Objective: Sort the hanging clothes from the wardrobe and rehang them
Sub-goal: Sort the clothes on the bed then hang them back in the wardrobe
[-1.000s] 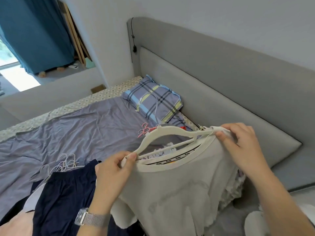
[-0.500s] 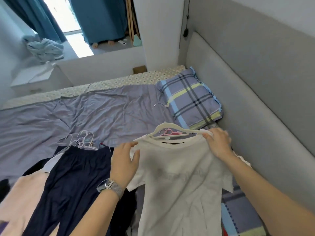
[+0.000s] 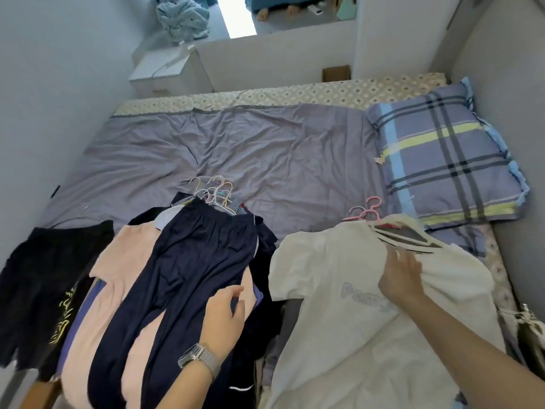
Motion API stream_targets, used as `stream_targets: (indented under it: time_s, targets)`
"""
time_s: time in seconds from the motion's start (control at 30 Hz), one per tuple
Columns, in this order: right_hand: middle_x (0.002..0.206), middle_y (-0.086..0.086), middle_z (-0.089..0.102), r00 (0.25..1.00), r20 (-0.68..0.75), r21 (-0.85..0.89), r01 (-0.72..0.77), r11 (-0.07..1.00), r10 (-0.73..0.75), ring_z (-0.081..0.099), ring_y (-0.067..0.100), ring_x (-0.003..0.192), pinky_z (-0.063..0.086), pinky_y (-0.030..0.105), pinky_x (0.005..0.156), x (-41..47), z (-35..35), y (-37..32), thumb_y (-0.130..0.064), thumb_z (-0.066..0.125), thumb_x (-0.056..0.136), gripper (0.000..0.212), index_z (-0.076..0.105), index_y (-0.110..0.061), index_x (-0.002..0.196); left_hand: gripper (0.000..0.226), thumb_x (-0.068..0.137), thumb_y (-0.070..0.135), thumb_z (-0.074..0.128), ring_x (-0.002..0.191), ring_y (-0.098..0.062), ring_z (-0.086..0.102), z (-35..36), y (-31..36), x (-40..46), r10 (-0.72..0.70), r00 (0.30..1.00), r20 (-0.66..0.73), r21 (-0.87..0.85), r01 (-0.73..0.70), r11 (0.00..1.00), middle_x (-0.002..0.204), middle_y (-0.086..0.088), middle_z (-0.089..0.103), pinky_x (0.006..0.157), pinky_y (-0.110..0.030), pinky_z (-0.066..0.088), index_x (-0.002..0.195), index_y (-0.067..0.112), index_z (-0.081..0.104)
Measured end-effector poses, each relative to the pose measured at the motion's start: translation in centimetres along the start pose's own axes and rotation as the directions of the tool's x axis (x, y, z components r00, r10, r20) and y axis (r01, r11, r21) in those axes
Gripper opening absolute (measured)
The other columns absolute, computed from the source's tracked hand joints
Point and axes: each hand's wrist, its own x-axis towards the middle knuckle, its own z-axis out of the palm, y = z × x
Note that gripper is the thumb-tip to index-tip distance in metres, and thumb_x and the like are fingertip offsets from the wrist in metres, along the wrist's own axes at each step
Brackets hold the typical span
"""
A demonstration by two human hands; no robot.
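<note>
Pile of clothes lies at the bed's near-left edge, T-shirt near-right, pillow behind it.

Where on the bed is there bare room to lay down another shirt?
Bare purple sheet runs across the far half, between the wall and the plaid pillow. A narrow strip shows between the navy trousers pile and the white T-shirt. The near half is crowded with clothes and hangers.

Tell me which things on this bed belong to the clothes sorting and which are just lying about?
Part of the job:
white printed T-shirt on its white hanger
navy trousers
peach garment
bundle of pastel hangers

Just lying about:
plaid pillow
white bedside cabinet
</note>
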Motion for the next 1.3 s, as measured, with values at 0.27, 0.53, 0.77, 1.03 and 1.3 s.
stream_targets:
  time_s: [0.27,0.53,0.77,1.03,1.3]
  targets:
    - [0.15,0.011,0.031,0.915,0.264,0.466,0.156,0.871,-0.305,0.031,0.025,0.138,0.026,0.026,0.109,-7.2,1.4,-14.3,-0.004,0.048,0.087,0.064,0.025,-0.009,0.147,0.027,0.092,0.009,0.052,0.096,-0.002,0.051,-2.3,-3.3,0.7,-0.038,0.998,0.042,-0.093,0.041,0.995,0.106,0.011,0.054,0.08,-0.01,0.034,0.117,0.017,0.058]
    - [0.142,0.006,0.045,0.918,0.345,0.549,-0.028,0.835,-0.197,0.047,0.02,0.126,0.035,0.021,0.088,-13.3,2.6,-22.9,-0.009,0.046,0.091,0.045,0.045,-0.015,0.136,0.03,0.089,0.013,0.057,0.093,-0.008,0.054,-8.2,-13.7,5.3,-0.15,0.983,0.103,-0.105,0.161,0.981,0.115,0.0,0.058,0.083,-0.016,0.038,0.119,0.013,0.058]
    - [0.134,0.003,0.052,0.902,0.422,0.536,-0.168,0.827,-0.09,0.05,0.019,0.12,0.04,0.025,0.09,-13.8,8.5,-29.5,-0.009,0.047,0.089,0.041,0.048,-0.018,0.13,0.04,0.08,0.015,0.061,0.101,-0.027,0.06,-10.5,-27.2,13.2,-0.312,0.94,0.138,-0.014,0.317,0.948,0.118,-0.011,0.059,0.087,-0.028,0.047,0.117,0.0,0.058]
    - [0.128,-0.001,0.054,0.851,0.524,0.48,-0.27,0.834,-0.025,0.051,0.011,0.105,0.037,0.019,0.078,-15.0,15.9,-33.7,-0.012,0.049,0.091,0.042,0.047,-0.022,0.132,0.122,0.062,0.057,0.077,0.139,-0.036,0.021,-10.3,-37.6,17.5,-0.6,0.76,0.25,0.461,0.452,0.764,0.151,-0.019,0.019,0.112,-0.046,0.026,0.149,0.012,0.004]
    - [0.143,0.007,0.042,0.825,0.565,0.389,-0.306,0.869,0.038,0.046,0.021,0.126,0.041,0.021,0.083,-14.8,20.7,-34.5,-0.021,0.053,0.093,0.055,0.032,-0.014,0.143,0.023,0.091,0.026,0.057,0.097,-0.037,0.054,-8.5,-39.7,15.4,-0.145,0.989,0.02,0.397,0.125,0.909,0.102,-0.015,0.06,0.074,-0.042,0.041,0.084,0.003,0.06]
